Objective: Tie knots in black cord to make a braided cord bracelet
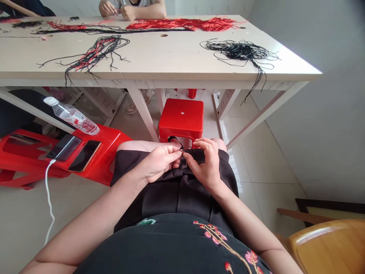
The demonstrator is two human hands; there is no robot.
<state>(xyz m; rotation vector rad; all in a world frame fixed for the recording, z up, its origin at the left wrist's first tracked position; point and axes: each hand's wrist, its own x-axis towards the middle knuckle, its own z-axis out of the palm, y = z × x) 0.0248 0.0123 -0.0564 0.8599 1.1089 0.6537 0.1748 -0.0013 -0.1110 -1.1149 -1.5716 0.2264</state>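
Over my lap, a thin black cord (182, 148) with small loops runs between my fingertips. My left hand (162, 161) is closed in a pinch on it, thumb against forefinger. From the other side my right hand (207, 163) works at the same cord; its thumb tip presses at the knotted part by the left fingertips. The forefinger of that hand is raised and bent beside a loop. A loose end hangs below the left fingers against the dark shorts (176, 190). The exact knot is too small to make out.
On the table (171, 57) ahead lie a black cord bundle (242, 50), a black-and-red bundle (97, 51) and red cords (185, 24). Another person's forearms (148, 10) rest behind. Red stools (181, 114) stand below; one at left holds a bottle (72, 116) and phones (84, 156).
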